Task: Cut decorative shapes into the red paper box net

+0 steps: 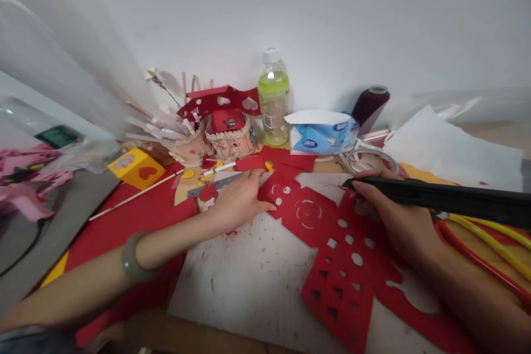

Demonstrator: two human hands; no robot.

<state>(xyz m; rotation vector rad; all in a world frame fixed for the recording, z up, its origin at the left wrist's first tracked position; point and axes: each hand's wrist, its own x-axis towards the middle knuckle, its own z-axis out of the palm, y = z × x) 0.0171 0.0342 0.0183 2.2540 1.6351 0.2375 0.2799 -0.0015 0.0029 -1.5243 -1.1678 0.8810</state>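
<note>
A red paper cutout (332, 254) with round, triangular and curved holes lies on a white board (244, 282). My left hand (238, 199) rests flat on the paper's left corner, fingers stretched out, a green bangle (133, 257) on the wrist. My right hand (394, 215) is closed around a long black tool (448, 197) whose tip meets the paper's upper right part. What kind of tool it is I cannot make out.
At the back stand a green drink bottle (273, 99), a tissue pack (321, 134), a dark thread spool (370, 106), a craft-stick box (230, 135) and a yellow cube (136, 167). Scissors (367, 156) lie behind the paper. Red and yellow tubes (489, 249) run at right.
</note>
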